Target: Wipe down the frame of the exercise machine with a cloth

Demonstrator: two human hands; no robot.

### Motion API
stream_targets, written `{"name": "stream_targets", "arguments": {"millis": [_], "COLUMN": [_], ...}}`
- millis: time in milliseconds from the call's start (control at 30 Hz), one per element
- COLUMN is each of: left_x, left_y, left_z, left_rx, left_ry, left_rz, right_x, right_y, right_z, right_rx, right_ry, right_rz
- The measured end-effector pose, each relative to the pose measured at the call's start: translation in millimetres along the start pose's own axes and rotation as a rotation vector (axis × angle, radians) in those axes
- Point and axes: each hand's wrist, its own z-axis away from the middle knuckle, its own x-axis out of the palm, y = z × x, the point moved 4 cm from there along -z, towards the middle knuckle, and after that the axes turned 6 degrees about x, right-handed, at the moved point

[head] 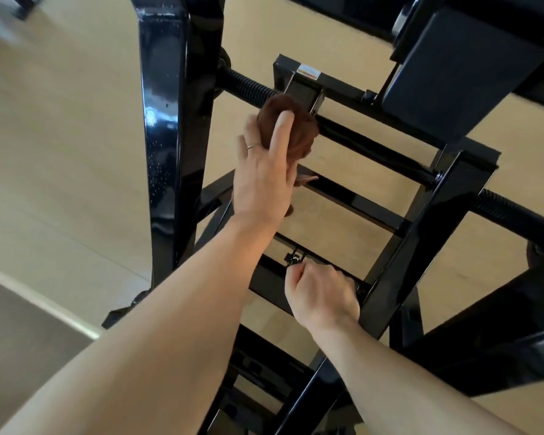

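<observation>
The exercise machine's glossy black frame (167, 127) fills the view, with a tall post at left and several crossbars running down the middle. My left hand (264, 171) holds a bunched brown cloth (299, 127) against an upper crossbar, beside a black coiled spring (248, 86). My right hand (322, 293) is lower, its fingers curled round a lower crossbar (270, 281) near a small metal clip (292, 257).
A black padded block (459, 73) sits at upper right. A second coiled spring (512, 211) sticks out at right. Beige floor (60, 152) lies beneath, with a grey strip (19, 334) at lower left. Frame bars crowd the lower right.
</observation>
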Motion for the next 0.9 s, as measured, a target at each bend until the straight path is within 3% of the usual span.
{"name": "stream_targets", "arguments": {"millis": [200,300,533,633,767,900], "left_x": [-19.1,-23.3,-19.6,-18.2,-25.0,-41.1], "left_y": [-35.7,-44.3,-37.2,-37.6,-54.5,-70.6], "left_z": [124.4,141.5,99.8,101.0,167.9,261.2], "left_rx": [-0.23,-0.295,-0.132,-0.14,-0.269,-0.388], "left_ry": [-0.074,-0.071,-0.138,-0.121,-0.084,-0.106], "left_rz": [0.036,0.057,0.007,0.06,0.134,0.065], "right_x": [-3.0,-2.9,2.7,5.0,6.3,7.7], "right_y": [-1.3,-1.9,-0.9,0.5,1.2,3.3], "right_z": [3.5,3.5,3.7,2.5,0.1,-1.5], "right_rx": [-0.009,-0.017,-0.062,-0.068,-0.055,-0.039], "right_ry": [0.018,0.029,0.039,0.037,0.002,0.002], "right_rz": [0.039,0.037,0.06,0.048,0.028,0.006]}}
